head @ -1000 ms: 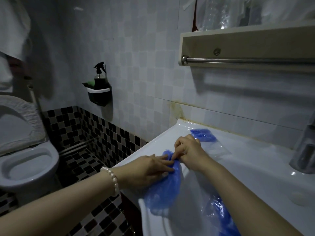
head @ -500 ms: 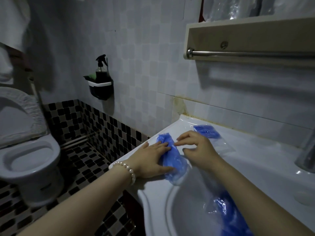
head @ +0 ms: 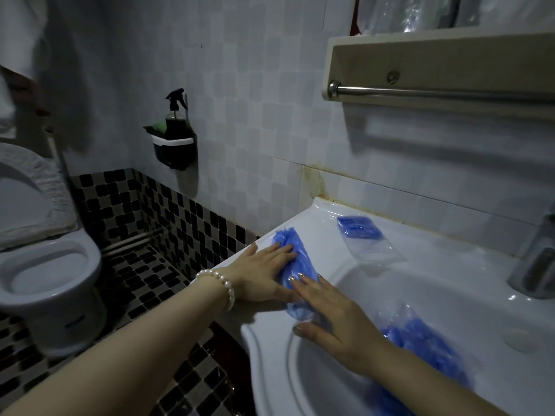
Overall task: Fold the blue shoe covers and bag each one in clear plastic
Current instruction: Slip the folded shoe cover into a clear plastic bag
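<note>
Bathroom, dim, white wall tiles above a black-and-white mosaic band; white ceramic washbasin (head: 450, 265) fills the lower right of the frame. Nearest, lower right in the bowl: heap of loose blue plastic shoe covers (head: 420, 340), partly behind the right forearm. Right hand (head: 333, 313), centre: fingers straight and spread, flat on the basin rim, fingertips on the near end of a crumpled blue plastic shoe cover (head: 295, 259) lying lengthwise on the left rim. Left hand (head: 261, 274), wrist with a white bead bracelet (head: 220, 285): flat, fingers extended, pressing the same cover from the left. Beyond, at the back ledge: folded blue shoe cover in a clear plastic bag (head: 363, 235). Far left: white toilet (head: 51, 265). Wall, centre left: black spray bottle in a black holder (head: 175, 136). Upper right: steel towel rail (head: 435, 93).
</note>
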A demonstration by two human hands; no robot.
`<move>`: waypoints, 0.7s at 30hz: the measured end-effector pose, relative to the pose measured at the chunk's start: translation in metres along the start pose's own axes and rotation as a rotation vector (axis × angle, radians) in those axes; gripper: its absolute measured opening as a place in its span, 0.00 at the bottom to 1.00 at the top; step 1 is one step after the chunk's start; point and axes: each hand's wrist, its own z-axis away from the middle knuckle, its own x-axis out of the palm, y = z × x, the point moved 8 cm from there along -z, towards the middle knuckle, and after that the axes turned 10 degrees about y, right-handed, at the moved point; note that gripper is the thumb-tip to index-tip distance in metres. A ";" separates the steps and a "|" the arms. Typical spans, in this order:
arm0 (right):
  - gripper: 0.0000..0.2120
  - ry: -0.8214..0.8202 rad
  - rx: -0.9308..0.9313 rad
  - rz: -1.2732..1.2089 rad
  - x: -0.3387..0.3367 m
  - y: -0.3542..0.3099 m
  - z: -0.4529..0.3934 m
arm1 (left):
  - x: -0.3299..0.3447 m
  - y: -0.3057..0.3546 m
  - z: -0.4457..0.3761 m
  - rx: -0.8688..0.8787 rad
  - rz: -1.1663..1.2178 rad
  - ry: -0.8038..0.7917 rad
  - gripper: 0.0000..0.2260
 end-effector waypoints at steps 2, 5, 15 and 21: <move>0.30 0.012 0.105 -0.106 -0.004 0.002 -0.001 | -0.002 -0.001 -0.001 -0.031 0.073 -0.044 0.45; 0.25 0.124 0.292 -0.361 -0.014 0.013 -0.004 | -0.003 0.001 0.000 -0.016 0.042 -0.038 0.45; 0.12 0.240 0.095 -0.094 -0.031 0.014 -0.012 | 0.001 -0.001 0.002 -0.008 0.004 -0.023 0.51; 0.10 0.339 0.379 -0.102 -0.018 0.024 -0.006 | -0.001 -0.001 0.001 -0.050 0.131 -0.071 0.50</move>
